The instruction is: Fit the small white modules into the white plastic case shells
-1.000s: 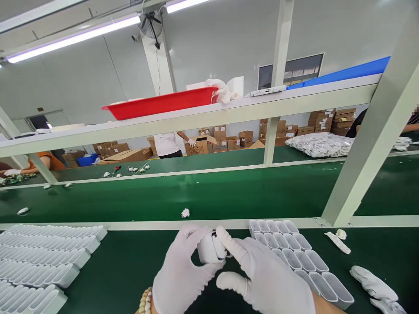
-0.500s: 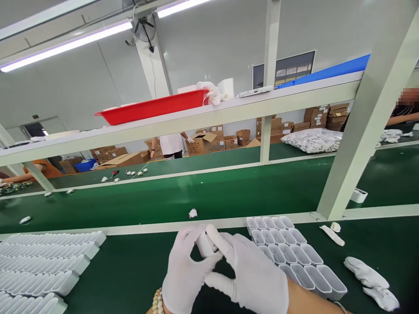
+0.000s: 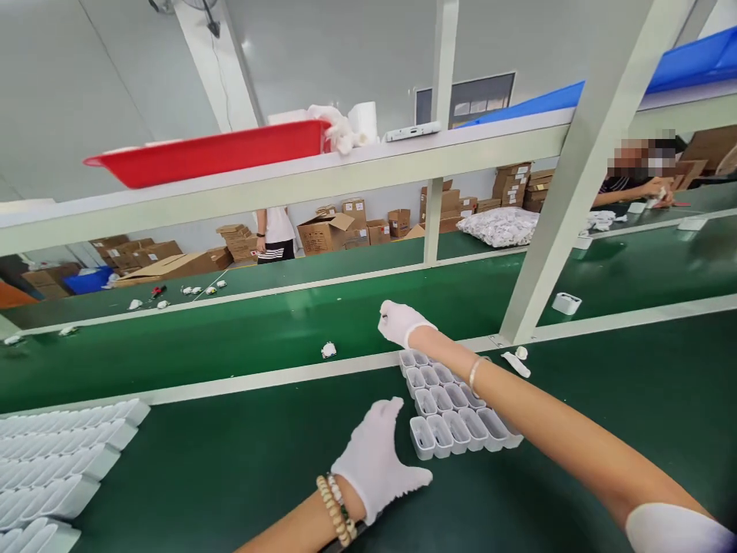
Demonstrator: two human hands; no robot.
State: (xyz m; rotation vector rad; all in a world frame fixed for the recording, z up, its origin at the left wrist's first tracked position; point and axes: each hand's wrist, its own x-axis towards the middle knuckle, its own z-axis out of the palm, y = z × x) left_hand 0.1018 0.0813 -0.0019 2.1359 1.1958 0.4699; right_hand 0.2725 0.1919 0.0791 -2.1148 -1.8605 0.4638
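Note:
My left hand point(image 3: 383, 465), in a white glove, is open with thumb and fingers spread and nothing between them. It hovers over the green work surface, just left of the rows of white oval cups point(image 3: 423, 444). My right hand point(image 3: 403, 322), gloved too, reaches past the far end of those cups over the green belt point(image 3: 276, 330). Its fingers are curled closed, and whatever they may hold is hidden. On the belt to its left lies a small white part point(image 3: 328, 350).
Rows of white cases point(image 3: 69, 453) fill the left side. A pale post point(image 3: 567, 184) rises right of my right hand, beneath a shelf carrying a red tray point(image 3: 219, 157). White scraps point(image 3: 517, 364) lie by the post's foot. Another person point(image 3: 633, 180) works at far right.
My hands have parted; the white piece between them is no longer visible in them. My right hand has moved forward over the belt, my left has opened. The view has shifted right.

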